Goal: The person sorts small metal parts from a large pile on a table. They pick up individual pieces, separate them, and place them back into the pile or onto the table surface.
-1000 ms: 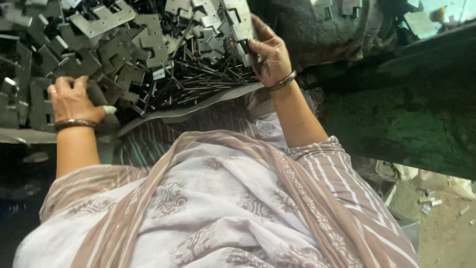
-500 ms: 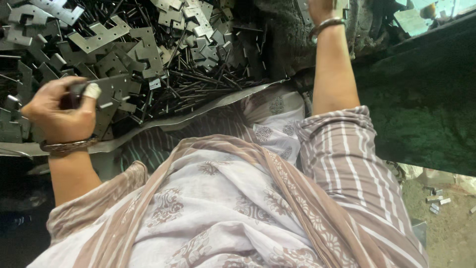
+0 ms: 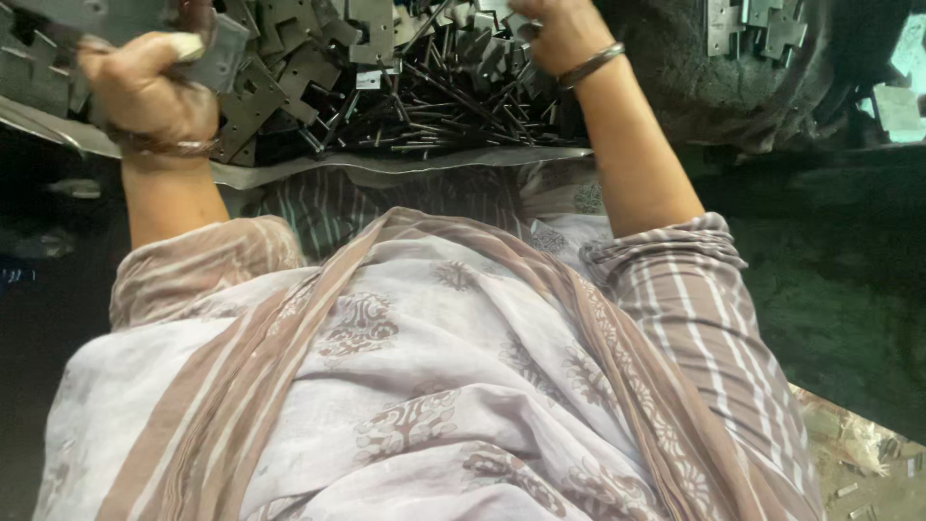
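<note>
- L hand (image 3: 145,87) is closed in a fist round a flat grey metal plate (image 3: 217,60); thumb lies across the plate's top, plate sticks out to the right of the knuckles
- That plate sits above the near-left part of the metal sheet (image 3: 386,169), just over the heap, touching other pieces or not – can't tell
- L wrist carries a dark bangle (image 3: 164,147), forearm runs down to a rolled patterned sleeve
- R hand (image 3: 559,34) is at the far edge of the view, partly cut off; fingers curl down into the pile, pinching at a small grey piece (image 3: 521,21), but grip itself is hidden, so can't tell if it's truly held
- R wrist has a thin metal bangle (image 3: 590,66); striped sleeve (image 3: 675,280) pushed up past the elbow
- Pile of notched grey plates (image 3: 318,48) covers the sheet's left and middle, stacked loose, overlapping at all angles
- Heap of thin dark pins (image 3: 453,106) lies between the two hands, near the sheet's front edge, tangled, some under the plates
- More notched plates (image 3: 752,29) on a dark mound far right, well apart from both hands
- Pale printed shawl (image 3: 405,386) w/ brown border fills the lower view
</note>
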The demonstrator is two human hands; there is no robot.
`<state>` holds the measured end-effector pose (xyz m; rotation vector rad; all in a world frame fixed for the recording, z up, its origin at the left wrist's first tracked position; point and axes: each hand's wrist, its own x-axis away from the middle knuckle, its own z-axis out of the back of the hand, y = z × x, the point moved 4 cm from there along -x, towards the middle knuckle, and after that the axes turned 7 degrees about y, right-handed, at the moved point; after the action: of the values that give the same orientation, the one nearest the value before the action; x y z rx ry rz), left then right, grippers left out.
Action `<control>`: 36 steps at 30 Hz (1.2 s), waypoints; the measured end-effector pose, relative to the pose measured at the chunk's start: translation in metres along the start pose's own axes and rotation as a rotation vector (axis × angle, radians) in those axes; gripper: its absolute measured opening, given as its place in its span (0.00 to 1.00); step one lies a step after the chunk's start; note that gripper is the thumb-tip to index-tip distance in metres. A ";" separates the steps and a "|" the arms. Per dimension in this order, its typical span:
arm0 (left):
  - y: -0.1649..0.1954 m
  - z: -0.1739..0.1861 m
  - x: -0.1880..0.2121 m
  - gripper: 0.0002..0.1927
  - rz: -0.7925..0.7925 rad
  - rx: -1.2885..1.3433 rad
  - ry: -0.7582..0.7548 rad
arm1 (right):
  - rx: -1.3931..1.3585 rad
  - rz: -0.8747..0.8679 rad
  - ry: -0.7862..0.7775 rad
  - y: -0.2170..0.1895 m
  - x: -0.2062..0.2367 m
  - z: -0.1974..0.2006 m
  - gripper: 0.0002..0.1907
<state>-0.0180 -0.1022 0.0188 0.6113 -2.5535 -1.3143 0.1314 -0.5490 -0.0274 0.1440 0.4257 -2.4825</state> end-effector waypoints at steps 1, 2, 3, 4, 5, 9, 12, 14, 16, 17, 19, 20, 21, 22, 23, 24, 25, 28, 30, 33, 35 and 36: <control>-0.005 -0.005 -0.002 0.14 -0.015 -0.264 -0.007 | -0.046 0.029 -0.044 -0.017 -0.006 -0.017 0.18; -0.013 -0.009 -0.001 0.14 -0.041 -0.597 -0.053 | -0.015 0.050 -0.076 -0.024 -0.011 -0.024 0.20; -0.023 -0.014 0.004 0.15 -0.098 -0.983 -0.164 | 0.016 0.072 -0.109 -0.032 -0.016 -0.034 0.23; -0.036 -0.018 0.013 0.16 -0.182 -1.212 -0.281 | 0.045 0.094 -0.146 -0.039 -0.019 -0.042 0.25; -0.047 -0.021 0.027 0.16 -0.310 -1.339 -0.388 | 0.089 0.139 -0.151 -0.043 -0.021 -0.046 0.24; -0.098 -0.004 0.065 0.18 -0.332 -1.730 -0.539 | 0.223 0.246 -0.168 -0.048 -0.028 -0.047 0.25; -0.126 0.005 0.075 0.10 -0.333 -1.805 -0.522 | 0.308 0.241 -0.284 -0.045 -0.031 -0.047 0.21; -0.134 0.005 0.074 0.11 -0.375 -1.765 -0.434 | 0.313 0.246 -0.288 -0.041 -0.033 -0.040 0.16; -0.140 0.003 0.072 0.08 -0.377 -1.814 -0.435 | 0.264 0.272 -0.185 -0.031 -0.032 -0.023 0.14; -0.141 0.002 0.071 0.06 -0.376 -1.837 -0.439 | 0.158 0.236 -0.099 -0.022 -0.031 -0.009 0.13; -0.140 0.000 0.070 0.07 -0.357 -1.882 -0.438 | -0.054 0.160 0.067 -0.003 -0.023 0.021 0.10; -0.139 -0.001 0.070 0.07 -0.349 -1.904 -0.441 | -0.169 0.108 0.124 0.004 -0.017 0.030 0.11; -0.138 -0.002 0.071 0.10 -0.340 -1.921 -0.474 | -0.286 0.055 0.179 0.008 -0.008 0.038 0.13; -0.137 -0.002 0.072 0.13 -0.331 -1.939 -0.503 | -0.403 0.004 0.236 0.009 0.000 0.043 0.15; -0.136 -0.003 0.072 0.16 -0.327 -1.958 -0.527 | -0.494 -0.029 0.248 0.006 0.006 0.043 0.14; -0.132 -0.004 0.072 0.14 -0.369 -1.959 -0.516 | -0.586 -0.060 0.263 0.000 0.012 0.041 0.12; -0.128 -0.006 0.073 0.13 -0.411 -1.959 -0.507 | -0.677 -0.093 0.278 -0.007 0.019 0.039 0.11; -0.108 -0.010 0.075 0.09 -0.576 -1.958 -0.489 | -0.426 -0.058 0.234 -0.033 0.034 0.039 0.26; -0.088 -0.010 0.075 0.09 -0.661 -1.917 -0.440 | -0.341 -0.096 0.214 -0.041 0.044 0.044 0.21; -0.047 0.004 0.071 0.10 -0.725 -1.744 -0.354 | -0.307 -0.134 0.270 -0.043 0.055 0.050 0.17; -0.025 0.017 0.065 0.10 -0.766 -1.548 -0.316 | -0.275 -0.132 0.319 -0.041 0.059 0.048 0.16; -0.021 0.024 0.061 0.07 -0.665 -1.301 -0.248 | -0.241 -0.126 0.327 -0.040 0.061 0.045 0.16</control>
<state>-0.0759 -0.1233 -0.0122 0.9757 -1.0390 -2.8762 0.0589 -0.5676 0.0137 0.4392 0.8914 -2.5095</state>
